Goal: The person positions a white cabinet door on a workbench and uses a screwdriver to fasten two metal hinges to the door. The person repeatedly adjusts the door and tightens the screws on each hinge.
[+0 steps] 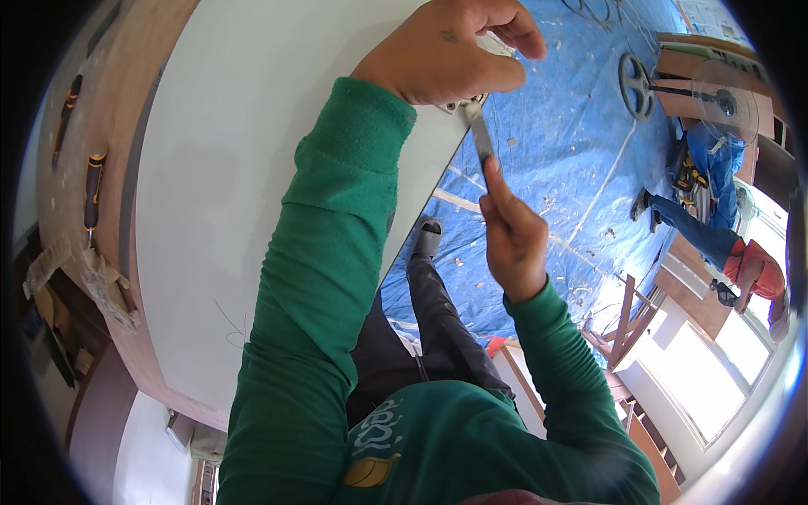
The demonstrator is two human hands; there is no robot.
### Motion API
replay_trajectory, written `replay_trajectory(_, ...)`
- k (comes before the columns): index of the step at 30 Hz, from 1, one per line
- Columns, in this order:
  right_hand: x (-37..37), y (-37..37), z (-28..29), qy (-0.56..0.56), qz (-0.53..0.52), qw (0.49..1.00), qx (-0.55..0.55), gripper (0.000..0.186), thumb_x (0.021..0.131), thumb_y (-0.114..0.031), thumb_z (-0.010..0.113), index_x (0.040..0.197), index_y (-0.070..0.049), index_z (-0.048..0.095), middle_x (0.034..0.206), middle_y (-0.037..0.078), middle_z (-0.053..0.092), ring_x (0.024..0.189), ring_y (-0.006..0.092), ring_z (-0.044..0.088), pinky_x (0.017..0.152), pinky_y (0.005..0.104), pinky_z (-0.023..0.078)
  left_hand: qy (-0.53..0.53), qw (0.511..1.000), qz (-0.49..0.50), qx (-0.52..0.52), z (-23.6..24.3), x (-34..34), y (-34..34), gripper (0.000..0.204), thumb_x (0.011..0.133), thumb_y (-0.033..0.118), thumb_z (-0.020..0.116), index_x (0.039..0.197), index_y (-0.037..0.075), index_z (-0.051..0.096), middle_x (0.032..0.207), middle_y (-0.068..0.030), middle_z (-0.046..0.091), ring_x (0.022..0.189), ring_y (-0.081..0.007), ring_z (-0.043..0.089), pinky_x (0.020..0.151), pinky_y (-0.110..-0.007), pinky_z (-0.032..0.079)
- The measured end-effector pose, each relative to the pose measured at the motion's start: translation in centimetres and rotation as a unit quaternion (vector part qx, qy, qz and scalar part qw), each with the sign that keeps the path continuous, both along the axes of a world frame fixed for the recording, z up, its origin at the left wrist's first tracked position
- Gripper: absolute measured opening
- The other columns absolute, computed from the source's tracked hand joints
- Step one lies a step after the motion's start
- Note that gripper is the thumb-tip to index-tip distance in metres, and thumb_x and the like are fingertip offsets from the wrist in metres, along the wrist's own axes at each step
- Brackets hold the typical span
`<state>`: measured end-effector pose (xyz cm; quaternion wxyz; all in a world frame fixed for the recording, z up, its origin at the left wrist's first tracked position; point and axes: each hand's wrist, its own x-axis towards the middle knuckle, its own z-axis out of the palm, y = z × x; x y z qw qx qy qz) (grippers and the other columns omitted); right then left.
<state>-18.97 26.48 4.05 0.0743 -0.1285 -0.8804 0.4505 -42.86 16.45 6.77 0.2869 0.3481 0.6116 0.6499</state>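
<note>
My right hand (513, 240) is wrapped round a slim flat metal tool (480, 133), whose upper end meets a small metal fitting (454, 107) at the edge of a white board (202, 194). My left hand (446, 59) is over that board edge just above the fitting, with fingers curled but apart from the thumb; its fingertips are partly hidden.
Two screwdrivers (94, 192) lie on a wooden surface at left. A blue tarp (572, 168) covers the floor. At right are another person (753, 273) in a red top, a fan (720, 101), tools (686, 172) and timber pieces (627, 324).
</note>
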Motion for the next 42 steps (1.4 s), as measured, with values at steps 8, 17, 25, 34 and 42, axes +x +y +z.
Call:
replay_trajectory(8,-0.1,-0.1,-0.6,0.014,-0.008,1.0,-0.007,0.056,0.096,0.006,0.063,0.149,-0.013,0.056,0.07,0.01,0.052,0.062,0.0126,0.046,0.064,0.0256,0.046,0.083,0.996,0.02,-0.004,-0.4,-0.3,0.0,0.035,0.073,0.01,0.065,0.106,0.003,0.071,0.107,-0.0112,0.072,0.107,-0.0244,0.063,0.103,-0.037,0.045)
replay_trajectory(17,0.9,-0.1,-0.8,-0.046,-0.005,0.998,-0.04,0.048,0.099,0.006,0.059,0.145,-0.004,0.057,0.126,0.02,0.072,0.104,0.0126,0.069,0.09,0.0256,0.051,0.092,0.995,0.023,-0.019,-0.3,0.0,0.2,0.035,0.074,0.002,0.062,0.108,0.002,0.069,0.1,-0.0089,0.071,0.093,-0.0184,0.065,0.086,-0.031,0.051)
replay_trajectory(25,0.0,0.3,-0.6,0.012,-0.021,0.998,-0.052,0.056,0.096,0.003,0.065,0.148,-0.016,0.058,0.071,0.012,0.058,0.061,0.0138,0.05,0.063,0.0281,0.047,-0.037,0.997,0.016,-0.07,1.8,0.5,0.3,0.036,0.075,0.002,0.06,0.11,0.002,0.067,0.09,-0.0039,0.065,0.075,-0.0099,0.059,0.066,-0.025,0.049)
replay_trajectory(34,0.2,-0.5,-1.0,0.01,-0.032,0.998,-0.057,0.055,0.097,0.004,0.063,0.148,-0.014,0.057,0.072,0.01,0.057,0.064,0.0107,0.048,0.065,0.025,0.046,0.162,0.986,0.021,-0.023,-1.5,-1.2,0.0,0.036,0.075,0.003,0.062,0.11,0.002,0.068,0.091,-0.0054,0.065,0.075,-0.0114,0.06,0.068,-0.026,0.05)
replay_trajectory(42,-0.6,-0.5,-1.0,0.011,-0.034,0.998,-0.044,0.056,0.097,0.004,0.063,0.15,-0.015,0.055,0.069,0.01,0.056,0.064,0.0095,0.047,0.065,0.0246,0.046,0.031,0.999,0.009,-0.018,0.5,0.1,-0.1,0.037,0.074,0.004,0.063,0.11,0.002,0.069,0.101,-0.0075,0.069,0.094,-0.0157,0.062,0.078,-0.029,0.052)
